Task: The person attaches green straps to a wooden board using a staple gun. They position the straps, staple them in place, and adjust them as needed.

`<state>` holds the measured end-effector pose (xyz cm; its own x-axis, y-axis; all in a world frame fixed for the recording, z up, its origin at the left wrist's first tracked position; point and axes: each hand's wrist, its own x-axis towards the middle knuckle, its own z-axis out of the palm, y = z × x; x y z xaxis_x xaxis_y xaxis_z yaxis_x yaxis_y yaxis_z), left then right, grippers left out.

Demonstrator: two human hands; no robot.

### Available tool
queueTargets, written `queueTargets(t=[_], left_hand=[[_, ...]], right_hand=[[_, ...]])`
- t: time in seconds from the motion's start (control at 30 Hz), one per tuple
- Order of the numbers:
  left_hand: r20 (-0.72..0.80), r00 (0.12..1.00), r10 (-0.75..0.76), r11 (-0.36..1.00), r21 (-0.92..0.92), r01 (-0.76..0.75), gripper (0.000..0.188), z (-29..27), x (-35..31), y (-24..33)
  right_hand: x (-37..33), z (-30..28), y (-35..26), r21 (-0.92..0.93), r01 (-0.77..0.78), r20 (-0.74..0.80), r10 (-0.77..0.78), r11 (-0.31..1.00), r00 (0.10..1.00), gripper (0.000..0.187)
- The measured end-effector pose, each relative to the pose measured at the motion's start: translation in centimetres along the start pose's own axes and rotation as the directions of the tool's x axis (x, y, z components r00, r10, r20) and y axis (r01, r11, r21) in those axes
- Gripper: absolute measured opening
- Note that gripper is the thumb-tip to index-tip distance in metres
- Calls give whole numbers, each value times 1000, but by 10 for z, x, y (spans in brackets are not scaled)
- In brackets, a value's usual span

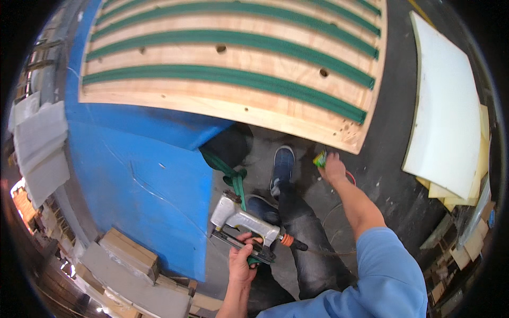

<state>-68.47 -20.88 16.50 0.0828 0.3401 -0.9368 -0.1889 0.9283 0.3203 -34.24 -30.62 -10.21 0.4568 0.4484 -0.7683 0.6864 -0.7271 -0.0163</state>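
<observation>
My left hand (242, 264) is closed round the long dark magazine of a silver pneumatic staple gun (248, 222). The gun lies sideways above my legs, with an orange-ringed air fitting (288, 240) at its right end. Stretched out ahead, my right hand (333, 169) has its fingers closed on a small green and yellow packet (319, 159), just below the near right corner of a wooden panel (175, 106). What the packet contains is hidden. Several green webbing straps (222, 77) run across the panel from side to side.
Under the panel and to the left spreads a blue surface (132, 201). Loose green webbing (236, 180) hangs from a dark opening at its edge. White foam sheets (445, 106) lean at the right. Cardboard pieces (127, 252) lie lower left. An air hose (328, 252) trails near my legs.
</observation>
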Motion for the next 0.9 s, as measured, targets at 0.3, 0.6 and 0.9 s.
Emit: queueTargets(t=[0.3,0.6,0.9], left_hand=[[-14,994,-111,994,-1,111,44,-48,111,-12],[6,983,-186,983,-3,186,39,-76,122,-2],[-15,987,-160,986,-57,159,35,-70,115,-11]], right_hand=[[110,101,-28,-19,-188,-236,178,982,955,84],[65,90,-64,182,-196,-435,258,964,863,78],[113,37,-274,304,257,-157,-218,917,963,91]])
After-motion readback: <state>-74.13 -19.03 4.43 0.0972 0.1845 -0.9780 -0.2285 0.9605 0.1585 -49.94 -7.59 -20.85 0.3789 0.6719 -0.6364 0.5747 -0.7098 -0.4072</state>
